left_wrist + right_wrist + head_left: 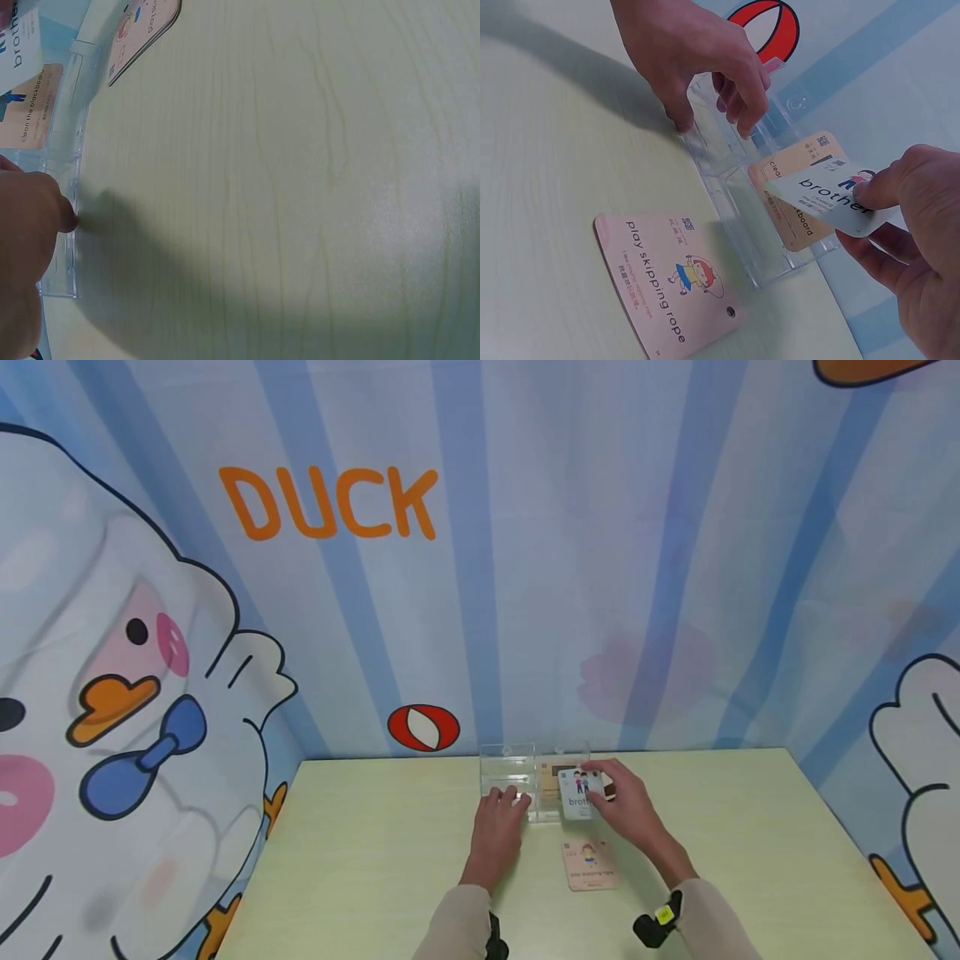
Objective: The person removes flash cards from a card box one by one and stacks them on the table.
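Observation:
A white card (576, 795) printed "brother" with two figures is pinched between the thumb and fingers of my right hand (632, 810). It hovers over the right compartment of a clear plastic box (510, 767), tilted in the right wrist view. Inside that compartment leans a peach card (795, 221) reading "clean the blackboard", partly covered by the white one. My left hand (497, 833) holds the left compartment, its thumb at the front edge and its fingers curled over the inside.
Nearer to me than the box, a pink "play skipping rope" card stack (667, 289) lies on the light wooden table (375, 860). Behind the table's back edge hangs a blue striped duck backdrop (525, 568).

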Demonstrator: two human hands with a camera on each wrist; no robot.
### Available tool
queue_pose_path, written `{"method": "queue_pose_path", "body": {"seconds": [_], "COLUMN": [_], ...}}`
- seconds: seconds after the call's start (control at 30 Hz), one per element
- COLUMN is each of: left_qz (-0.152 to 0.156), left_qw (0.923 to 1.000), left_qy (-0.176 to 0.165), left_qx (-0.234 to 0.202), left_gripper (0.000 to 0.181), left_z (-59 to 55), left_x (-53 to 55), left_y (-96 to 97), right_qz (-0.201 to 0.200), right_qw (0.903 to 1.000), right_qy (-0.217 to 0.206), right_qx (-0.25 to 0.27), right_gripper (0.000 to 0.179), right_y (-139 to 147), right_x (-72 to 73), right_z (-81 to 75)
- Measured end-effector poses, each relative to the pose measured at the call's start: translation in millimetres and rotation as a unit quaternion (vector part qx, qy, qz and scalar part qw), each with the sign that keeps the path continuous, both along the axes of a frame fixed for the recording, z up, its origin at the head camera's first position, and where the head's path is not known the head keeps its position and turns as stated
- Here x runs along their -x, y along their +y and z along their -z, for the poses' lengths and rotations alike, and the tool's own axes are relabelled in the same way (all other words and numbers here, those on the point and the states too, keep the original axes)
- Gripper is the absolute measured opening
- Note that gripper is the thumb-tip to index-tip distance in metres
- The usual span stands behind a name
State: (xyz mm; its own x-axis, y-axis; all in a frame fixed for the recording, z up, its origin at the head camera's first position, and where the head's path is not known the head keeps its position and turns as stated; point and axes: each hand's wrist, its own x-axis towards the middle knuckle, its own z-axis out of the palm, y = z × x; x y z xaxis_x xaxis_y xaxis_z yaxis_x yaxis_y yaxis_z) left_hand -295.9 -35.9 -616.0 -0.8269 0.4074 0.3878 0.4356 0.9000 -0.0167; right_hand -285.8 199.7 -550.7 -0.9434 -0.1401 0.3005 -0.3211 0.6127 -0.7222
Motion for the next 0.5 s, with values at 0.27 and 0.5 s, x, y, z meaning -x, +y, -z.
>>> {"method": "queue_pose_path", "body": {"seconds": [0.27, 0.5], "left_qz": [-0.001, -0.005], "left_qw": [1.0, 0.9999], "left_qy": [-0.001, -0.009], "left_qx": [0.0, 0.002], "left_gripper": [0.045, 0.047], "left_z": [0.6, 1.1], "left_x": [0.4, 0.5], "left_y": [0.3, 1.0], "right_qz": [-0.001, -0.007], "right_qw": [0.9984, 0.9971], "right_qy": [-0.055, -0.074], "right_qx": [-0.012, -0.014], "right_gripper": [0.045, 0.043], "right_y": [4, 4], "right_x": [-10.8, -20.4], "right_z": [1.0, 7.1]}}
